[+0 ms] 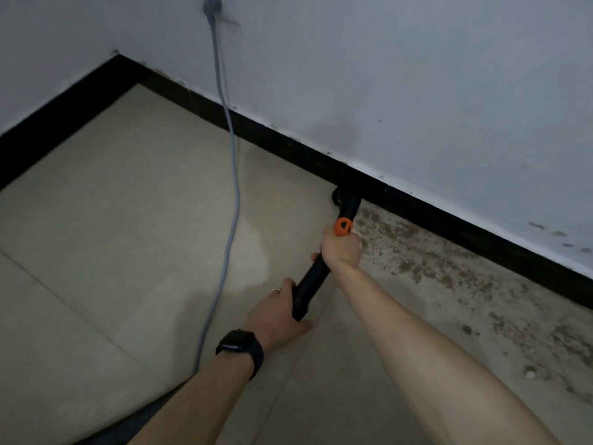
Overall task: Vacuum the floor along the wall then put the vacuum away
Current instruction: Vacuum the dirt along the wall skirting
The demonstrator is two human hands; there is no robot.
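1. The vacuum wand [313, 281], a black tube, is slanting from the hands down toward the wall [417, 91]. Its nozzle [346, 200] is resting on the floor [128, 220] and touching the black skirting board [449, 213].
2. The right hand [341, 250] is gripping the wand on the near side of its orange collar [342, 227], with the fingers curling round the tube.
3. The left hand [276, 313] is clasping the near end of the wand, the thumb lying on one side and the fingers wrapping the other. The two hands are sitting apart, with a stretch of bare tube between them.
4. A black watch [240, 348] is circling the left wrist, and a ring [276, 290] is showing on one finger of that hand.
5. Brown dirt [433, 261] is lying in a band along the skirting board, to the right of the nozzle. The tiles to its left are looking pale.
6. A grey cord [232, 175] is hanging from a wall socket [211, 4] and trailing over the floor, left of the hands, before passing behind the left forearm.
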